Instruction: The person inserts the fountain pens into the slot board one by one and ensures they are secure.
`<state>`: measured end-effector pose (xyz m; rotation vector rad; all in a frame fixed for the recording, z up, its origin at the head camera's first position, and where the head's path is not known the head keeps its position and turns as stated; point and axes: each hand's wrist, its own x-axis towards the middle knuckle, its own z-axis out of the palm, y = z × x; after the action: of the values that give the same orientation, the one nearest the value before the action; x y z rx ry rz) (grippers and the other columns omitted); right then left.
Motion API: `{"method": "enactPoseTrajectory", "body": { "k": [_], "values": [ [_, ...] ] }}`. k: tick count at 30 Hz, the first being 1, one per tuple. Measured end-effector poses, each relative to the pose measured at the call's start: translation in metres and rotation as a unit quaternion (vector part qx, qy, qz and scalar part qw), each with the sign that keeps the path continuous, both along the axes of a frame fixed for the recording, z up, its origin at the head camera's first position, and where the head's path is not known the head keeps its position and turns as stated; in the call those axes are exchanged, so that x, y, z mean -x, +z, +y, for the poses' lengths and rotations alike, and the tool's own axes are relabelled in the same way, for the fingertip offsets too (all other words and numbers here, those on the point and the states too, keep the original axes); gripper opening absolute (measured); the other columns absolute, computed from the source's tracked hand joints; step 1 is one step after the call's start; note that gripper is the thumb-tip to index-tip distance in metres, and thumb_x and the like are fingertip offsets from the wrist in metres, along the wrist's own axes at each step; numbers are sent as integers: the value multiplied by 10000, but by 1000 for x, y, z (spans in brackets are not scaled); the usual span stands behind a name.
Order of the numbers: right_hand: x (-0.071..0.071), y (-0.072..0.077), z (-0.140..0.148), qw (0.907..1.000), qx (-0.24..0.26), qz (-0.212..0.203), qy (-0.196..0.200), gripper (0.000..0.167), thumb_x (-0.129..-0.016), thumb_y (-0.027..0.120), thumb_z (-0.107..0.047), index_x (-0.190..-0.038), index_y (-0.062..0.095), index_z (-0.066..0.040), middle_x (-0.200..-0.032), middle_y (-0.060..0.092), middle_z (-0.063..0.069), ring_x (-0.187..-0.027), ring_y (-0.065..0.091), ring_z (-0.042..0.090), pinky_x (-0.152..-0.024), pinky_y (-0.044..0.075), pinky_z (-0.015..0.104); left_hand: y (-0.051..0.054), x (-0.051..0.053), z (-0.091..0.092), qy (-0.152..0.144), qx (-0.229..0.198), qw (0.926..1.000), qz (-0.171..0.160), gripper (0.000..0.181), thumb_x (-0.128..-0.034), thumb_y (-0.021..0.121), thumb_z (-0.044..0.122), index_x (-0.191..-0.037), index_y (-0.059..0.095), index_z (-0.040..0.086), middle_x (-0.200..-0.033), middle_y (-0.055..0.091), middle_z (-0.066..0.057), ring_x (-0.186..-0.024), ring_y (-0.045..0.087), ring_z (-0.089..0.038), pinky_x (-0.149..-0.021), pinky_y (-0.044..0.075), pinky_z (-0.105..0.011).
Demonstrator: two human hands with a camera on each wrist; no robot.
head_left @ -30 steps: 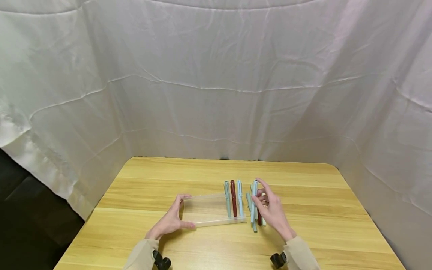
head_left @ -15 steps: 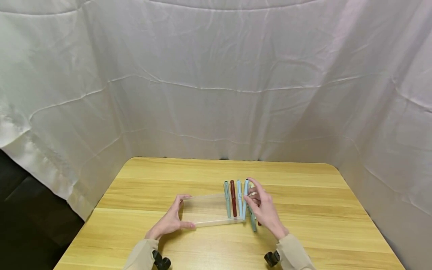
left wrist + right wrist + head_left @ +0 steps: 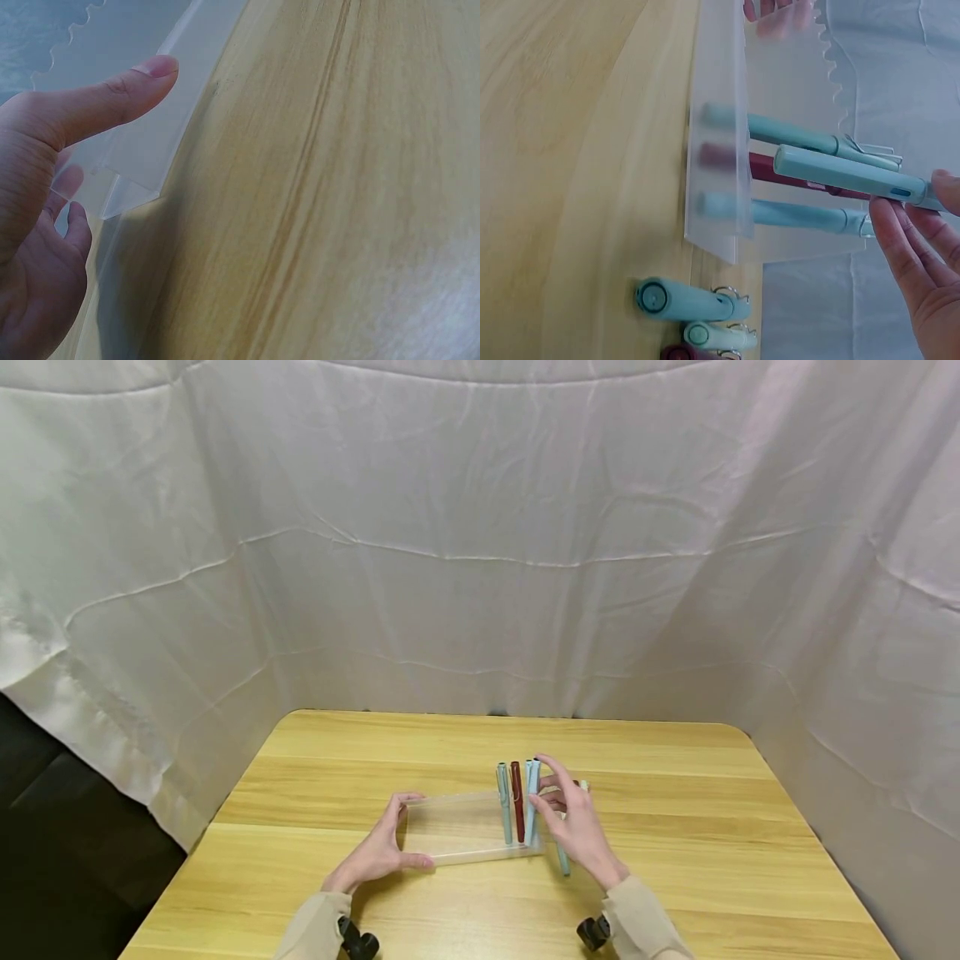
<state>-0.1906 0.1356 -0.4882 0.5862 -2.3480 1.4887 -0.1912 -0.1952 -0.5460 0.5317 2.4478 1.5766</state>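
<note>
My left hand (image 3: 378, 852) grips the left end of a clear frosted plastic pen rack (image 3: 456, 822), thumb on its front wall (image 3: 169, 112). Three pens rest side by side toward its right end: a grey-green pen (image 3: 791, 133), a dark red pen (image 3: 772, 168) and a light blue pen (image 3: 795, 214). Between thumb and fingertips, my right hand (image 3: 577, 827) pinches another light blue pen (image 3: 847, 174) by its capped end. In the right wrist view that pen hangs over the racked ones, its free end apart from the rack.
Just right of the rack, loose pens lie on the wooden table (image 3: 675, 860): a teal pen (image 3: 694, 300), a pale mint pen (image 3: 718, 335) and a dark red pen (image 3: 688, 353). Scalloped notches (image 3: 829, 67) line the rack's far edge. A grey curtain (image 3: 480, 610) hangs behind the table.
My right hand has carried the light blue pen leftward, from above the loose pens to over the racked ones. The left hand keeps its grip on the rack in the same place.
</note>
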Motion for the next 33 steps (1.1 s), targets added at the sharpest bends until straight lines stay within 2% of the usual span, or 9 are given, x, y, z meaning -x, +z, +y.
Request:
{"method": "enactPoseTrajectory", "body": {
  "k": [6, 11, 16, 22, 33],
  "values": [
    [0, -1, -6, 9999, -3, 105, 25, 594, -926, 680, -12, -1467, 457, -115, -993, 694, 142, -798, 749, 253, -731, 649, 249, 3, -1, 1, 57, -26, 9999, -101, 1019, -671, 930, 201, -1459, 296, 80, -1590, 267, -207, -1551, 129, -450, -1287, 105, -590],
    [1, -2, -11, 9998, 59, 97, 131, 601, -924, 682, -14, -1469, 454, -123, -998, 692, 158, -787, 745, 266, -726, 644, 231, 4, -2, 2, 103, -12, 9998, -154, 1017, -666, 931, 187, -1457, 300, 81, -1594, 260, -209, -1553, 120, -450, -1290, 105, -585],
    [3, -4, -16, 9998, 84, 94, 145, 614, -913, 697, -18, -1467, 463, -140, -1006, 692, 178, -772, 740, 279, -718, 641, 220, 3, -1, 3, 99, -9, 9999, -95, 1008, -673, 927, 193, -1458, 305, 70, -1594, 255, -232, -1542, 118, -483, -1273, 110, -608],
    [3, -5, -20, 9996, 41, 205, 173, 620, -918, 696, -23, -1474, 455, -155, -1006, 689, 144, -794, 736, 236, -742, 645, 235, 2, -1, 3, 47, -4, 10000, 48, 992, -687, 920, 183, -1456, 307, 58, -1585, 258, -252, -1526, 122, -518, -1256, 114, -641],
    [6, -7, -24, 9986, -63, 393, 358, 586, -930, 681, -15, -1463, 458, -118, -1009, 698, 141, -800, 746, 227, -728, 646, 233, 3, -1, 2, 24, -13, 10000, 25, 980, -693, 917, 185, -1449, 306, 58, -1584, 265, -242, -1532, 128, -504, -1263, 104, -635]
  ]
}}
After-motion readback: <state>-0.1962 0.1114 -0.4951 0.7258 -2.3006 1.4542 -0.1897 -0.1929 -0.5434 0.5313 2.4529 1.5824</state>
